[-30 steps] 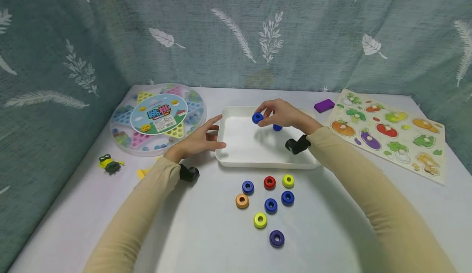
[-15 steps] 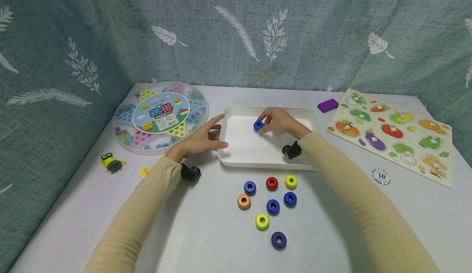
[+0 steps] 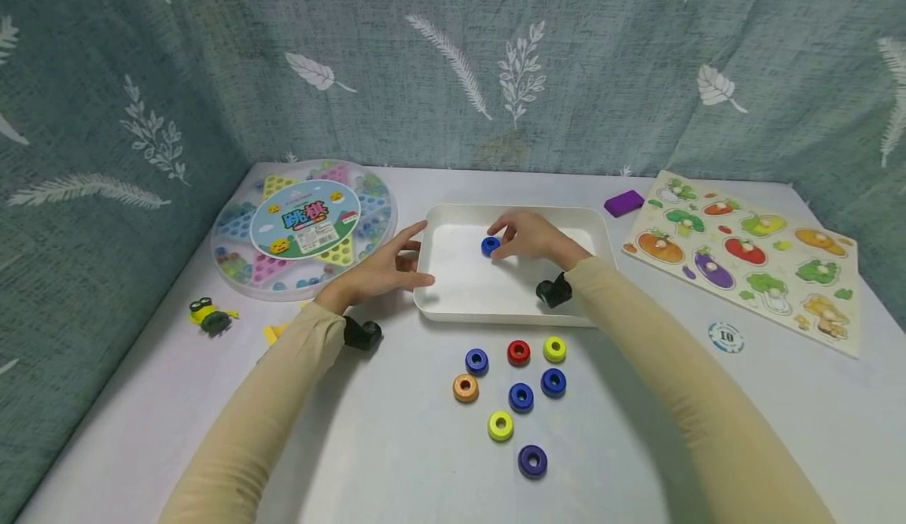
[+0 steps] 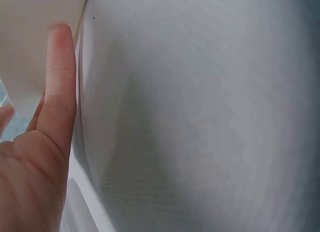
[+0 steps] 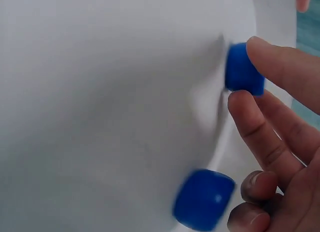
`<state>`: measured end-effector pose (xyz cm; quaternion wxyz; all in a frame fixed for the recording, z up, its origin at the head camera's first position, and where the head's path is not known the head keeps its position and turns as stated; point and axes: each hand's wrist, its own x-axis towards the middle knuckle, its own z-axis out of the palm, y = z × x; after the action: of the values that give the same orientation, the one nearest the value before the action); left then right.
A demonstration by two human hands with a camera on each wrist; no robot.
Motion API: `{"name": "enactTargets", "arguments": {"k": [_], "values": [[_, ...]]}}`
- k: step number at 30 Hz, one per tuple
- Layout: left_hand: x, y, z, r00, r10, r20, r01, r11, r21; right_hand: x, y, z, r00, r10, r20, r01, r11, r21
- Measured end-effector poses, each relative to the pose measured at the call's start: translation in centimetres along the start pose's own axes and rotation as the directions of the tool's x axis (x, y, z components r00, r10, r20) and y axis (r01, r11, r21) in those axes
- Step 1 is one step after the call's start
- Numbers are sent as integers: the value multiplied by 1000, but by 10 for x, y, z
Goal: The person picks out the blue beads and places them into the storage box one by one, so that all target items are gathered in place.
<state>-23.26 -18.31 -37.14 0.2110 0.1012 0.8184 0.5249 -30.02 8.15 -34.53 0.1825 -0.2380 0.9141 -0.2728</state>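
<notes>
My right hand (image 3: pixel 531 235) pinches a blue ring-shaped bead (image 3: pixel 490 246) between thumb and fingers, close over the floor of the white tray (image 3: pixel 460 292). In the right wrist view the held bead (image 5: pixel 242 69) stands at the fingertips. A second blue bead (image 5: pixel 204 199) lies in the tray below the curled fingers; the right hand hides it in the head view. My left hand (image 3: pixel 378 272) rests against the tray's left end, fingers fairly straight. In the left wrist view one straight digit of the left hand (image 4: pixel 57 87) lies along the tray's white wall (image 4: pixel 30 47).
Several ring beads, among them a red one (image 3: pixel 519 352), an orange one (image 3: pixel 465 388) and a purple one (image 3: pixel 532 461), lie before the tray. A round game board (image 3: pixel 311 229) and toy frog (image 3: pixel 212 317) are left; a purple block (image 3: pixel 624 203), vegetable puzzle (image 3: pixel 750 260) and chip (image 3: pixel 726 337) right.
The right hand has lowered the blue bead toward the tray floor, coming slightly nearer the person. The left hand has stayed at the tray's left end.
</notes>
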Motion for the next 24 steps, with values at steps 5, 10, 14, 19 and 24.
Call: {"name": "enactTargets", "arguments": {"k": [5,10,14,19,24], "values": [[0,0,1,1000,4,2,-4,1000,-2,-13,-5,-16,1000,-15,-23,16,999,29],[0,-1,0,1000,7,7,-7,1000,2,-41,-16,-34,996,-63,-64,66,997,44],[0,-2,-1,1000,13,13,-13,1000,0,-73,-20,-36,988,-133,-77,137,989,53],[0,-2,-1,1000,16,19,-15,1000,-4,-113,-16,-25,977,-199,-79,204,977,58],[1,-1,0,1000,10,18,-10,1000,2,-153,-4,-5,982,-180,-66,185,979,81]]}}
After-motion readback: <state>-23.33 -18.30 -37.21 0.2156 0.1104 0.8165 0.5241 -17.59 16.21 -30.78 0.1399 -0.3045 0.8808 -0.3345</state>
